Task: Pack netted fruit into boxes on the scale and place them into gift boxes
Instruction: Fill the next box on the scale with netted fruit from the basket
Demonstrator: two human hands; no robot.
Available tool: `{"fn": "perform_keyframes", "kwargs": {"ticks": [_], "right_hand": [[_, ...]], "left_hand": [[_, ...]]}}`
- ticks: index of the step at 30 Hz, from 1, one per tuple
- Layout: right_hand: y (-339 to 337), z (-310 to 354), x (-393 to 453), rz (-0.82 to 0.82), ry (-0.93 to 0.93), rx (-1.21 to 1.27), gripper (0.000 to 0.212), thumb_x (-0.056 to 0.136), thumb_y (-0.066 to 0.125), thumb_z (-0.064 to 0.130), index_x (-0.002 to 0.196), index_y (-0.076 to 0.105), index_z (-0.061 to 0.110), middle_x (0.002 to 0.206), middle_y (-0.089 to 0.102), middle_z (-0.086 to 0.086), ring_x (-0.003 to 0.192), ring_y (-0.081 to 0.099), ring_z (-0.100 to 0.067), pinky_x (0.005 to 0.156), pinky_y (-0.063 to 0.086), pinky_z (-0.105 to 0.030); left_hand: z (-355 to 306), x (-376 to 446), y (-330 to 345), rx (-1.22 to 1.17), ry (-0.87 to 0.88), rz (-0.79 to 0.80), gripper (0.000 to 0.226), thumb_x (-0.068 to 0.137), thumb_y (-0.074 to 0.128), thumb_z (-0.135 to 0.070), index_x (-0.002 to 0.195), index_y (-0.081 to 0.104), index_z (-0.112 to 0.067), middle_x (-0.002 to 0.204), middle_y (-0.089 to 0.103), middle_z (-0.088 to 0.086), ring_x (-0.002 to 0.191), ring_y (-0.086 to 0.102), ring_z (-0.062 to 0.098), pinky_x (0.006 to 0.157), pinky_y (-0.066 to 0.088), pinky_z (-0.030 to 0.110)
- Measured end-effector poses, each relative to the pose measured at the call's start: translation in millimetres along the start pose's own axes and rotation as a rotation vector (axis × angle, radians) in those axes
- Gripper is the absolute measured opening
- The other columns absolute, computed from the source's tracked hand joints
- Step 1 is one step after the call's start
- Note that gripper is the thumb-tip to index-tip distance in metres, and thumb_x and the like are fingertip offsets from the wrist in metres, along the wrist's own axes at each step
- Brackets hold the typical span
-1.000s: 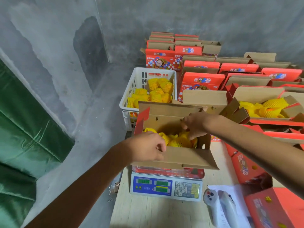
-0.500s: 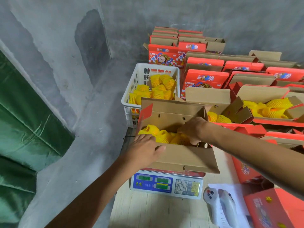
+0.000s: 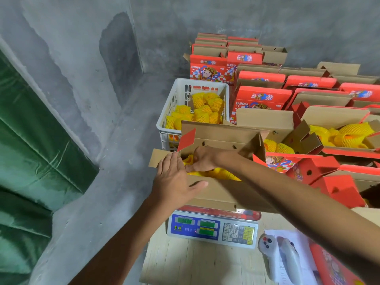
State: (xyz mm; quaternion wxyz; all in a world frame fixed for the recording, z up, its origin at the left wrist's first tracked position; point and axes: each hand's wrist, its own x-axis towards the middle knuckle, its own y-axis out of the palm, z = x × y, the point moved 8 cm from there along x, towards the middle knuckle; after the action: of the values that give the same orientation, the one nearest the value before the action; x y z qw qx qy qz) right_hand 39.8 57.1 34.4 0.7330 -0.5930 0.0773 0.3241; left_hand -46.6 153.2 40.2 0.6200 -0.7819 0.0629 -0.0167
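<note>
Head view: your box (image 3: 218, 194), brown cardboard with flaps up, sits on the scale (image 3: 212, 229) mid-frame, long axis left-right. Left hand (image 3: 174, 182) lies flat, fingers straight, on its near-left corner; right hand (image 3: 202, 158) curls onto yellow netted fruit (image 3: 222, 174) inside.

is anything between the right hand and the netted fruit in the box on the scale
Nothing visible does. The right hand is already inside the open box on the scale, resting on the netted fruit. The left hand lies flat on the box's near flap, off to the side.
</note>
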Motion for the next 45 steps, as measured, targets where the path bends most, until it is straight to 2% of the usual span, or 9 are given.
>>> {"fn": "perform_keyframes", "kwargs": {"ticks": [4, 8, 11, 15, 19, 26, 32, 37, 45], "right_hand": [[12.5, -0.3, 9.7, 0.093, 0.089, -0.118, 0.041, 0.089, 0.064, 0.058, 0.073, 0.053, 0.022, 0.077, 0.057, 0.0, 0.075, 0.059, -0.023, 0.072, 0.049, -0.032], [18.2, 4.5, 12.4, 0.037, 0.081, -0.094, 0.028, 0.088, 0.065, 0.041, 0.073, 0.049, 0.023, 0.08, 0.057, -0.001, 0.069, 0.055, -0.02, 0.059, 0.04, -0.03], [16.7, 2.8, 9.5, 0.03, 0.076, -0.07, 0.026, 0.086, 0.065, 0.04, 0.072, 0.053, 0.021, 0.079, 0.058, -0.002, 0.065, 0.051, -0.017, 0.055, 0.038, -0.03], [15.2, -1.2, 7.9, -0.001, 0.054, -0.042, 0.03, 0.09, 0.057, 0.042, 0.072, 0.052, 0.019, 0.084, 0.059, -0.006, 0.084, 0.059, -0.029, 0.073, 0.049, -0.035], [11.2, -3.8, 7.6, -0.029, 0.065, 0.036, 0.042, 0.081, 0.061, 0.059, 0.074, 0.059, 0.018, 0.078, 0.059, -0.003, 0.078, 0.057, -0.026, 0.079, 0.054, -0.04], [-30.3, -19.3, -11.3, -0.158, 0.099, 0.181, 0.054, 0.07, 0.066, 0.076, 0.073, 0.064, 0.022, 0.069, 0.061, 0.001, 0.063, 0.055, -0.019, 0.057, 0.041, -0.03], [-42.7, -35.5, -27.9, -0.262, 0.035, 0.258, 0.067, 0.063, 0.053, 0.083, 0.096, 0.068, 0.026, 0.085, 0.067, 0.007, 0.08, 0.062, -0.014, 0.068, 0.05, -0.035], [-42.5, -35.8, -35.5, -0.266, 0.004, 0.261, 0.06, 0.062, 0.051, 0.083, 0.088, 0.06, 0.03, 0.084, 0.064, 0.007, 0.077, 0.059, -0.014, 0.06, 0.04, -0.032], [-46.8, -43.7, -44.0, -0.27, -0.027, 0.299, 0.066, 0.065, 0.048, 0.082, 0.095, 0.066, 0.026, 0.093, 0.066, 0.007, 0.085, 0.061, -0.014, 0.07, 0.049, -0.035]], "left_hand": [[4.1, -2.3, -5.4, -0.058, 0.011, 0.01, 0.113, 0.086, 0.038, -0.086, 0.163, 0.013, -0.007, 0.172, 0.003, 0.009, 0.159, 0.0, 0.022, 0.129, 0.001, 0.041], [6.1, -4.2, -9.4, -0.144, 0.056, 0.035, 0.096, 0.094, 0.046, -0.072, 0.163, 0.019, -0.01, 0.172, 0.005, 0.009, 0.158, 0.001, 0.022, 0.128, 0.004, 0.041], [8.3, -3.6, -19.8, -0.259, 0.098, -0.014, 0.073, 0.101, 0.053, -0.054, 0.158, 0.035, -0.012, 0.168, 0.024, 0.008, 0.155, 0.015, 0.023, 0.126, 0.014, 0.039], [12.3, -5.5, -42.3, -0.608, 0.133, -0.12, 0.038, 0.099, 0.065, -0.036, 0.133, 0.066, -0.017, 0.142, 0.059, 0.0, 0.137, 0.047, 0.014, 0.117, 0.037, 0.04], [13.3, -12.7, -60.5, -0.738, 0.213, -0.242, 0.02, 0.099, 0.067, -0.026, 0.116, 0.074, -0.018, 0.123, 0.068, -0.01, 0.12, 0.059, 0.0, 0.104, 0.045, 0.021], [11.8, -25.9, -79.2, -0.813, 0.276, -0.364, 0.018, 0.1, 0.064, -0.012, 0.116, 0.073, -0.008, 0.118, 0.071, -0.001, 0.116, 0.064, 0.009, 0.101, 0.053, 0.035], [0.7, -39.1, -87.7, -0.955, 0.316, -0.417, 0.017, 0.101, 0.06, -0.003, 0.113, 0.073, -0.002, 0.115, 0.073, 0.006, 0.114, 0.068, 0.022, 0.098, 0.057, 0.038], [-3.2, -36.9, -85.3, -0.99, 0.3, -0.39, 0.018, 0.101, 0.06, -0.001, 0.113, 0.072, -0.001, 0.114, 0.073, 0.007, 0.113, 0.068, 0.02, 0.098, 0.057, 0.04], [-2.3, -28.7, -74.5, -1.001, 0.284, -0.341, 0.019, 0.101, 0.062, -0.005, 0.118, 0.07, -0.004, 0.12, 0.07, 0.005, 0.116, 0.067, 0.02, 0.099, 0.057, 0.045]]}}
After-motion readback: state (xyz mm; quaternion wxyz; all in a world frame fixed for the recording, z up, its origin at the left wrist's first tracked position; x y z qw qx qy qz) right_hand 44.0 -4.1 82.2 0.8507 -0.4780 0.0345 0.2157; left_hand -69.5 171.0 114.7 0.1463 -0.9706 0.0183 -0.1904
